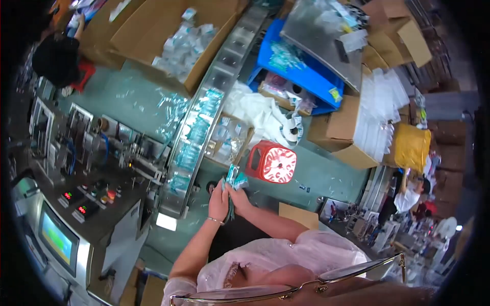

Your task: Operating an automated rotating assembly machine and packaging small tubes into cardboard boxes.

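Note:
Both my hands are together in front of me, beside the lower end of a metal conveyor (pixel 173 201). My left hand (pixel 218 204) and my right hand (pixel 239 200) are closed around a bunch of small teal-and-clear packets (pixel 237 178). The bunch sticks up past my fingers, and some of it hangs below them. What exactly is inside the packets is too small to tell. Many similar teal packets (pixel 196 133) lie in a row along the conveyor, to the left of my hands.
A red plastic stool (pixel 273 162) stands ahead right. Past my hands sits a carton of clear packets (pixel 226 140). A machine with a screen (pixel 58 237) fills the left. Farther off are a large cardboard box (pixel 138 35), a blue bin (pixel 270 56) and people (pixel 408 196).

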Tool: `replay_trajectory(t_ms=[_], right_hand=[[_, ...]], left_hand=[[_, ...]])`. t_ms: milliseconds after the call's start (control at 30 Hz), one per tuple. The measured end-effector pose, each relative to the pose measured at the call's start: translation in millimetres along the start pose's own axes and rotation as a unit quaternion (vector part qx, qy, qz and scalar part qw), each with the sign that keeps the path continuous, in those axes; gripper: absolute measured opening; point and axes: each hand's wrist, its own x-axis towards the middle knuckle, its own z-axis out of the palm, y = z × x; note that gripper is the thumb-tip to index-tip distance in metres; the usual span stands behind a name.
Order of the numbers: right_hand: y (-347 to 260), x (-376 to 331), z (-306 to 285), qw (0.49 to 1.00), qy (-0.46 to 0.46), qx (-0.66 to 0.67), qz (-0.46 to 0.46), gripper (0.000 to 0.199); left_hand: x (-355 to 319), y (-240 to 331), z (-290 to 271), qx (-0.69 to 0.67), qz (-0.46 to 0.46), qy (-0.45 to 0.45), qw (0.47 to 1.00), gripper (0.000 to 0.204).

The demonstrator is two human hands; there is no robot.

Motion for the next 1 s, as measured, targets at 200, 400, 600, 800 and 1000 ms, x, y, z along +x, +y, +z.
replay_trajectory(t_ms=[200,400,600,800,1000], right_hand=[[-33.0,-31.3,-2.1,0.999,0.009,0.021,-0.037,0.027],[-134.9,-27.8,-19.4,0.968,-0.01,-0.166,-0.19,0.033],[-263.4,57.7,-101.4,0.682,0.186,-0.57,-0.419,0.038],[-377.0,220.6,-104.6,0.541,0.222,-0.74,-0.332,0.036],[-474.9,428.4,-116.8,0.495,0.222,-0.774,-0.325,0.035]], left_hand=[[-3.7,45.3,2.7,0.019,0.117,-0.02,0.993,0.039],[2.0,115.1,-5.6,0.019,0.184,0.037,0.982,0.042],[13.2,64.3,-57.7,0.041,0.122,0.108,0.986,0.031],[38.8,-42.5,-61.4,-0.003,-0.154,0.187,0.97,0.026],[137.8,-34.9,4.5,-0.154,-0.388,0.156,0.895,0.025]])
